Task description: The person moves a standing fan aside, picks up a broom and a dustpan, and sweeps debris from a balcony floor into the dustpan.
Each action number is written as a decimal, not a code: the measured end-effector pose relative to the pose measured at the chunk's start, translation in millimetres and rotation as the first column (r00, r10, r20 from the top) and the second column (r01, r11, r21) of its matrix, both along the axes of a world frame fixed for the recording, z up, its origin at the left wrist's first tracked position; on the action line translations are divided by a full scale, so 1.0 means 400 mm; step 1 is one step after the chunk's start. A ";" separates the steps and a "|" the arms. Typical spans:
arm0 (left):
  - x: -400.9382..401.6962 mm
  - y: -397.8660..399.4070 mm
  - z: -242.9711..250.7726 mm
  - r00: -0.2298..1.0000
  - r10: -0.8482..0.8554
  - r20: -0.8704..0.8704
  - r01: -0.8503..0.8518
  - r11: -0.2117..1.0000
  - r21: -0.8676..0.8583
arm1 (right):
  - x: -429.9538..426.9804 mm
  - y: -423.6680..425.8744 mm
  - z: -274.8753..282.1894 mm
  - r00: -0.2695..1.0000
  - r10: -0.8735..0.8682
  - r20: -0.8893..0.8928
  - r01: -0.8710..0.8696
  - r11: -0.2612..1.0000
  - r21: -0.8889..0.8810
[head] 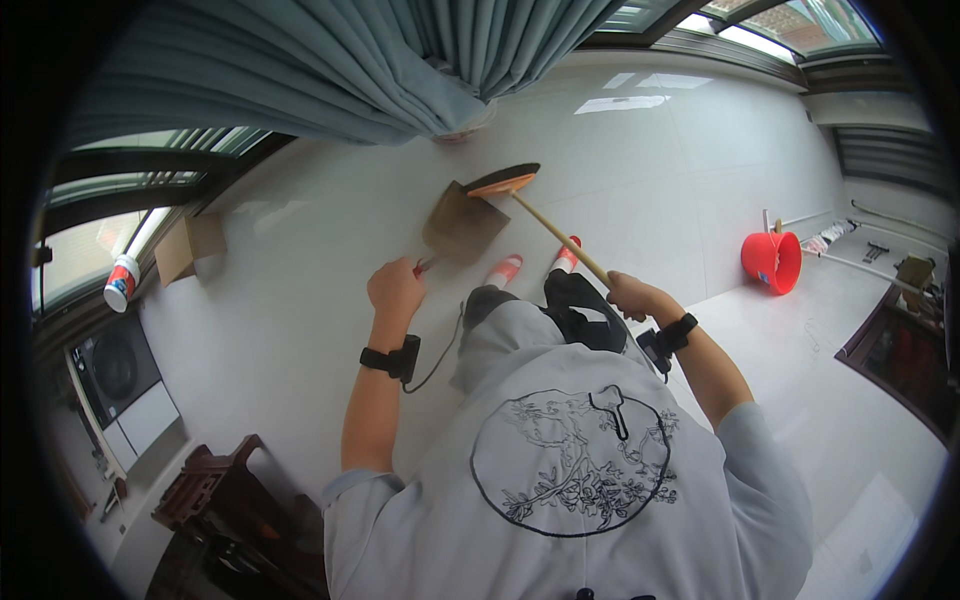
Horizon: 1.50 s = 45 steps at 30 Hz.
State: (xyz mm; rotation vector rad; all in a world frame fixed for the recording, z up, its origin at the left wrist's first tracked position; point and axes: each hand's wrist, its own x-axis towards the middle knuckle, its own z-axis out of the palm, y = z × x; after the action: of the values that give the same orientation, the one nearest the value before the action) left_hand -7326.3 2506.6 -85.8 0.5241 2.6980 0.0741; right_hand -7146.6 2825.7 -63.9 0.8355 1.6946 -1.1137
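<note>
My left hand [396,288] is closed around the red handle of a dustpan [465,223], whose brownish pan is low by the floor ahead of my feet. The yellowish stick of a broom [559,232] runs down from my right hand [632,295], which grips it near its upper end. The broom's orange head with dark bristles [504,180] lies across the far edge of the dustpan. Whether the head touches the pan is unclear. Any dirt in the pan cannot be made out.
Blue-grey curtains [360,67] hang ahead, over a partly hidden container [466,129]. A cardboard box [190,244] stands at the left wall, a red bucket [772,260] on the right. Dark wooden furniture [225,487] is at lower left. Pale tiles cover the floor [622,172].
</note>
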 end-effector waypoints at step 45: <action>0.011 0.245 0.024 0.945 -0.326 0.010 0.325 0.939 -0.113 | 0.335 0.032 -0.004 0.553 -0.809 0.197 0.809 0.465 -0.359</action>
State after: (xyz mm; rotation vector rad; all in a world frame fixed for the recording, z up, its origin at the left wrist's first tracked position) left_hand -7321.9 2604.4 -76.4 0.9272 2.5660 -0.1723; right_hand -7012.7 2838.4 -65.6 1.4151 0.9099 -2.0350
